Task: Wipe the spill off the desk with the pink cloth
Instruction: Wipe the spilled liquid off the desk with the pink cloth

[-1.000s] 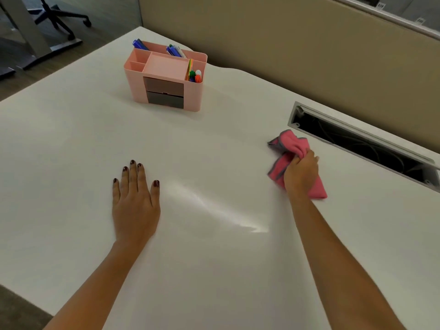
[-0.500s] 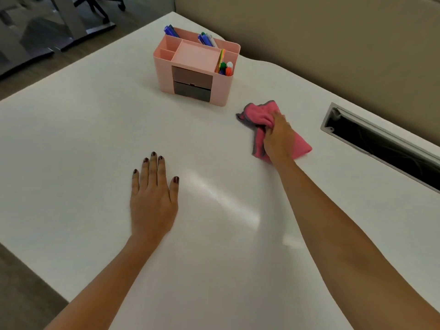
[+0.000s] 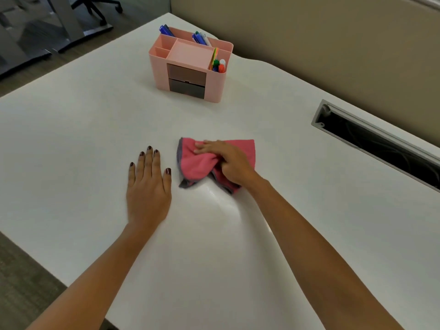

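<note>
Mid-wipe: right hand (image 3: 228,163) grips bunched pink cloth (image 3: 197,165) mid-table (image 3: 71,139), left hand (image 3: 147,186) flat, fingers straight, at cloth's 9 o'clock; 1 glossy streak (image 3: 226,206) at its 6 o'clock probably still needs wiping.

The white counter (image 3: 71,139) fills most of the frame. At top centre a pink organizer (image 3: 214,86) stands on it. At centre the cloth (image 3: 197,163) lies bunched, held down by my right grip (image 3: 228,163). Just left of it my left grip (image 3: 147,186) rests flat. A cable slot (image 3: 381,144) opens at right.
</note>
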A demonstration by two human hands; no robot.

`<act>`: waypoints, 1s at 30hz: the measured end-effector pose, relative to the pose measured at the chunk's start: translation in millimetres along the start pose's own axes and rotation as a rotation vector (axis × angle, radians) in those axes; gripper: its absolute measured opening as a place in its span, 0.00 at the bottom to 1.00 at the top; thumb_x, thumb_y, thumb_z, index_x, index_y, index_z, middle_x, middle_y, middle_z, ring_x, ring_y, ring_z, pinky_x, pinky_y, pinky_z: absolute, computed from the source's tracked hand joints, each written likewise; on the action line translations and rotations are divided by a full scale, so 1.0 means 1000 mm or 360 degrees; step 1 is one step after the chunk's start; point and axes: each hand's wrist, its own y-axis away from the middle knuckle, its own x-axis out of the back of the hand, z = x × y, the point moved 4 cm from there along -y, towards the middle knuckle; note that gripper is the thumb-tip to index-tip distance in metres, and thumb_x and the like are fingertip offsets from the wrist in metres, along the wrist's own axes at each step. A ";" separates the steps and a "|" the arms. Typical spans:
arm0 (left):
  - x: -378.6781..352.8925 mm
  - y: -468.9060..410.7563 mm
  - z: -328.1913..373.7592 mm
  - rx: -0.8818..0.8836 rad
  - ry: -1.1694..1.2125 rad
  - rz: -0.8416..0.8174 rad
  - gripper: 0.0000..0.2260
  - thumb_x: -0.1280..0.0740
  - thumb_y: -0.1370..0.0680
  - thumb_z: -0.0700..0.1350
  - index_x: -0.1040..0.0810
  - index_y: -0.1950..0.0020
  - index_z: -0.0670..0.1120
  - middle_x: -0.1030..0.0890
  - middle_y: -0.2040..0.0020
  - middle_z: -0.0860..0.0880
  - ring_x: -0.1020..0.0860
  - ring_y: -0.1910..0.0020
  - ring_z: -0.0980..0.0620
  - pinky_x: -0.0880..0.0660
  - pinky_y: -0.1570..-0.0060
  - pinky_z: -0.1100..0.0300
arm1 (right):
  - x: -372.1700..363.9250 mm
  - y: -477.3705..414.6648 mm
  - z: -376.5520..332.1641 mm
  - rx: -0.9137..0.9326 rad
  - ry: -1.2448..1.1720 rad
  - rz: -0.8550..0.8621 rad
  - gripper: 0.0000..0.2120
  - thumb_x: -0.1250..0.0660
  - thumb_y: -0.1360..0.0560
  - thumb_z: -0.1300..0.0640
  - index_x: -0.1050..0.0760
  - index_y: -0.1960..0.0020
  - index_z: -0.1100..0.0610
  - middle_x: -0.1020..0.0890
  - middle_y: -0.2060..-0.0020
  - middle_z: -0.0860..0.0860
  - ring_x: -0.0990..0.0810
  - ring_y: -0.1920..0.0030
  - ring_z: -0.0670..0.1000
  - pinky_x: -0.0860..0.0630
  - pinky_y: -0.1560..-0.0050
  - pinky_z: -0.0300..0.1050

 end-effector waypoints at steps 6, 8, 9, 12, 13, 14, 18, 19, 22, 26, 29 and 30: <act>-0.001 0.000 -0.001 0.0007 0.0041 0.0002 0.27 0.58 0.19 0.52 0.42 0.24 0.40 0.41 0.23 0.43 0.42 0.24 0.45 0.48 0.25 0.48 | -0.002 0.058 -0.011 0.0010 -0.0216 -0.0072 0.35 0.48 0.50 0.73 0.17 0.49 0.61 0.16 0.47 0.54 0.23 0.38 0.47 0.32 0.31 0.47; -0.001 0.001 -0.001 0.0005 0.0063 0.0006 0.27 0.58 0.19 0.53 0.42 0.24 0.40 0.41 0.23 0.43 0.43 0.24 0.45 0.49 0.25 0.49 | -0.002 0.076 -0.014 -0.0006 -0.0258 -0.0094 0.35 0.48 0.51 0.73 0.17 0.50 0.62 0.16 0.48 0.54 0.22 0.39 0.48 0.30 0.33 0.48; 0.000 0.001 -0.001 0.0002 0.0073 0.0008 0.27 0.58 0.19 0.53 0.42 0.24 0.40 0.41 0.23 0.43 0.43 0.24 0.45 0.49 0.25 0.48 | -0.001 0.084 -0.015 -0.0020 -0.0274 -0.0097 0.34 0.48 0.51 0.73 0.17 0.51 0.62 0.15 0.48 0.54 0.22 0.39 0.47 0.29 0.34 0.47; -0.001 0.002 -0.002 -0.0008 0.0099 0.0009 0.26 0.56 0.19 0.52 0.42 0.24 0.40 0.41 0.23 0.43 0.42 0.24 0.44 0.49 0.25 0.48 | -0.001 0.107 -0.020 -0.0064 -0.0309 -0.0105 0.34 0.49 0.51 0.73 0.17 0.52 0.62 0.15 0.49 0.53 0.21 0.40 0.46 0.29 0.36 0.43; -0.001 0.002 -0.002 -0.0008 0.0107 0.0009 0.26 0.55 0.18 0.51 0.42 0.24 0.40 0.41 0.23 0.43 0.42 0.24 0.44 0.49 0.25 0.48 | -0.001 0.114 -0.022 -0.0078 -0.0321 -0.0101 0.33 0.49 0.51 0.74 0.17 0.52 0.62 0.15 0.50 0.53 0.21 0.41 0.46 0.29 0.36 0.42; -0.001 0.002 -0.003 -0.0003 0.0116 0.0010 0.26 0.55 0.18 0.51 0.42 0.24 0.40 0.41 0.23 0.42 0.42 0.24 0.44 0.49 0.25 0.48 | -0.001 0.121 -0.024 -0.0097 -0.0336 -0.0098 0.33 0.49 0.51 0.75 0.17 0.52 0.62 0.15 0.50 0.53 0.21 0.41 0.45 0.29 0.36 0.40; 0.000 0.002 -0.002 -0.0005 0.0138 0.0005 0.23 0.52 0.17 0.49 0.42 0.24 0.40 0.42 0.23 0.43 0.44 0.24 0.45 0.50 0.25 0.49 | 0.002 0.150 -0.028 -0.0224 -0.0470 -0.0118 0.33 0.49 0.47 0.81 0.17 0.52 0.63 0.15 0.50 0.53 0.20 0.41 0.46 0.29 0.37 0.38; -0.001 0.002 -0.002 0.0000 0.0144 -0.0006 0.23 0.51 0.17 0.49 0.43 0.24 0.40 0.43 0.23 0.43 0.45 0.23 0.45 0.51 0.24 0.49 | 0.004 0.157 -0.027 -0.0281 -0.0536 -0.0124 0.33 0.49 0.46 0.82 0.17 0.51 0.62 0.15 0.49 0.53 0.20 0.41 0.47 0.28 0.37 0.40; -0.001 0.003 -0.003 0.0004 0.0153 -0.0018 0.24 0.52 0.17 0.49 0.44 0.24 0.40 0.44 0.22 0.44 0.46 0.23 0.47 0.52 0.24 0.50 | 0.020 0.183 -0.025 -0.0435 -0.0758 0.0140 0.31 0.47 0.40 0.84 0.18 0.49 0.62 0.15 0.49 0.52 0.20 0.41 0.51 0.26 0.39 0.41; -0.002 0.002 -0.004 -0.0002 0.0164 -0.0024 0.24 0.52 0.17 0.49 0.44 0.24 0.41 0.44 0.22 0.44 0.47 0.23 0.47 0.53 0.24 0.50 | 0.054 0.213 -0.016 -0.0599 -0.0684 0.0883 0.29 0.44 0.33 0.82 0.20 0.44 0.58 0.16 0.48 0.51 0.19 0.43 0.53 0.24 0.43 0.43; -0.002 0.001 -0.004 -0.0010 0.0180 -0.0018 0.23 0.51 0.17 0.49 0.43 0.24 0.40 0.43 0.22 0.44 0.46 0.23 0.47 0.52 0.24 0.50 | 0.067 0.227 -0.007 -0.0739 -0.0277 0.1137 0.30 0.44 0.30 0.78 0.23 0.40 0.52 0.18 0.43 0.46 0.23 0.40 0.47 0.29 0.37 0.37; -0.002 0.001 -0.005 -0.0002 0.0180 -0.0029 0.23 0.51 0.17 0.49 0.43 0.24 0.41 0.43 0.22 0.44 0.46 0.23 0.47 0.52 0.24 0.50 | 0.067 0.229 -0.003 -0.0803 -0.0189 0.1174 0.29 0.44 0.28 0.77 0.24 0.37 0.51 0.20 0.40 0.46 0.25 0.37 0.46 0.31 0.33 0.39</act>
